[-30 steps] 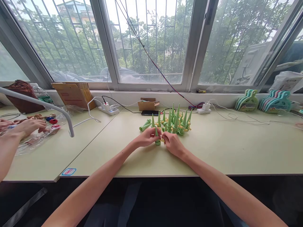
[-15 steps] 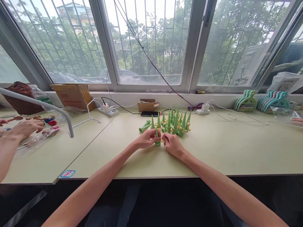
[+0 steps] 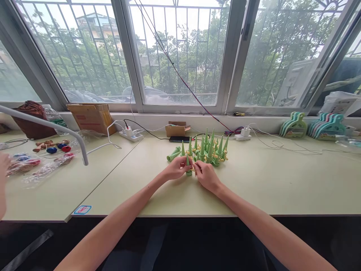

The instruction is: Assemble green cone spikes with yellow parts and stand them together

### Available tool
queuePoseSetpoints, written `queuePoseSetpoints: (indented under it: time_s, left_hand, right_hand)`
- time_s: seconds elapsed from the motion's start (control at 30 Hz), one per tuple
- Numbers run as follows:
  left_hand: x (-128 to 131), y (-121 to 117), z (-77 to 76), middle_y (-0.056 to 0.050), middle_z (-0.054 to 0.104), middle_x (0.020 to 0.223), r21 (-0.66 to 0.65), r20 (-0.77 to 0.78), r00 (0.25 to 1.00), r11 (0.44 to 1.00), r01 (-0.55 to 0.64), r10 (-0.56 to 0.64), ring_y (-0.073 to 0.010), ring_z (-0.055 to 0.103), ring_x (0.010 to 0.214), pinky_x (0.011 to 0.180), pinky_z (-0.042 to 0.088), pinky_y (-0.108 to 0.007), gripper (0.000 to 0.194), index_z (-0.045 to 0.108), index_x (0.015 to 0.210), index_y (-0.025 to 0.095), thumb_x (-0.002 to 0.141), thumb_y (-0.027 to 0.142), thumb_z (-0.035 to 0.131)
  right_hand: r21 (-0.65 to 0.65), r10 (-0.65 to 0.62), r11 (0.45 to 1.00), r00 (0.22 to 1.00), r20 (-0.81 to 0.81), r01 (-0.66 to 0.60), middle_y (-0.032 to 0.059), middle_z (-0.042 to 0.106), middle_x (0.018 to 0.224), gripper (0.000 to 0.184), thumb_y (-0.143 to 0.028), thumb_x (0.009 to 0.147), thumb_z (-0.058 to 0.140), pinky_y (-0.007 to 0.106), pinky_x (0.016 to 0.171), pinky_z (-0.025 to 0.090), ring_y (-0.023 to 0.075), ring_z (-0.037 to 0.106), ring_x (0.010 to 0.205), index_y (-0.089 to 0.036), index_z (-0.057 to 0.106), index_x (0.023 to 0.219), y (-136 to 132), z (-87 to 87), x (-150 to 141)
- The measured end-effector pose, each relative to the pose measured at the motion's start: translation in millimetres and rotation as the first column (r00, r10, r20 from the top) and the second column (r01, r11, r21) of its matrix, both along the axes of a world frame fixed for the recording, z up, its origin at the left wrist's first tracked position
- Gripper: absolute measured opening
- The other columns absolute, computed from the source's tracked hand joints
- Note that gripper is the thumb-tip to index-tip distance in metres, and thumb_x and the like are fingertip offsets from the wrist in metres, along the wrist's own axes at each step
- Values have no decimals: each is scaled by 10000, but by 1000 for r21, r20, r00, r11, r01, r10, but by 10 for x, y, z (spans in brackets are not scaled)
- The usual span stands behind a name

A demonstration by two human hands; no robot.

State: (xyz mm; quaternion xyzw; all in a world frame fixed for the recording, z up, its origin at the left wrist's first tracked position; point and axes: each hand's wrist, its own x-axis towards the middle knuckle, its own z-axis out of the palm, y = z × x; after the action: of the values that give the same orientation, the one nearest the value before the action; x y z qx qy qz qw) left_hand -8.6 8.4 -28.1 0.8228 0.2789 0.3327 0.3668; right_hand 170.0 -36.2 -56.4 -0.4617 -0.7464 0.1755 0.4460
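Note:
A green plant watering spike (image 3: 188, 173) stands point up on the table, and my left hand (image 3: 178, 168) has its fingers closed round it. On the right side of the same spike, my right hand (image 3: 207, 174) pinches at a small yellow valve piece (image 3: 193, 170). My fingertips cover most of that valve. Just behind my hands stands a cluster of similar green spikes (image 3: 210, 152) with yellow side valves, points up. Left of the cluster, green tubes (image 3: 173, 154) lie on their sides.
A phone (image 3: 179, 139) and a small open carton (image 3: 177, 130) sit behind the spikes. Power strips (image 3: 131, 134) and cables run along the sill. A curved grey lamp arm (image 3: 81, 145) crosses the left. Wrapped parts (image 3: 50, 169) and a co-worker's blurred hand (image 3: 3, 165) are far left. Plastic hangers (image 3: 327, 126) stand right.
The view has tilted up slightly. My hands keep their hold on the spike with little movement. The co-worker's hand at left has drawn back toward the edge; the one at far right has left view.

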Motion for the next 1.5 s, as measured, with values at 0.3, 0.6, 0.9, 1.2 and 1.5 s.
queuePoseSetpoints:
  time_s: [0.3,0.6,0.9,1.2,1.5]
  left_hand:
    - [-9,22,-21,-28,612,830,-13,29,996,996,-83,83,-124,541,723,694,488,-271,238,605,856,154,849,390,634]
    - [8,-18,-43,-10,588,792,25,2,997,997,-76,76,-120,515,684,677,496,-281,179,597,833,164,854,342,608]
    - [30,-54,-37,-24,605,806,60,65,997,997,-53,49,-138,556,743,751,527,-316,188,592,849,167,877,353,597]
    - [50,-74,-21,-60,635,878,63,127,990,996,-67,58,-129,582,716,659,519,-266,322,617,941,150,910,467,563]
    - [59,-19,54,7,534,647,-168,308,915,961,-217,261,-81,456,456,428,400,-217,487,583,913,156,925,616,425]
  right_hand:
    - [20,35,999,998,46,-36,31,660,762,169,-214,893,553,254,667,436,145,562,630,-152,649,1017,9,10,11]
    - [-7,64,998,995,72,-64,18,607,698,153,-146,906,474,235,628,385,137,511,630,-159,608,833,29,-28,18]
    - [-21,7,1000,988,152,-4,6,545,606,280,-228,958,411,243,553,322,128,429,534,-200,461,685,61,-69,29]
    - [-40,-42,998,991,129,48,31,594,643,340,-327,1005,331,246,553,327,135,472,542,-200,477,725,59,-48,29]
    - [47,-78,996,997,-13,79,-25,462,592,374,-409,1016,275,243,530,291,120,366,520,-222,365,705,41,0,23]
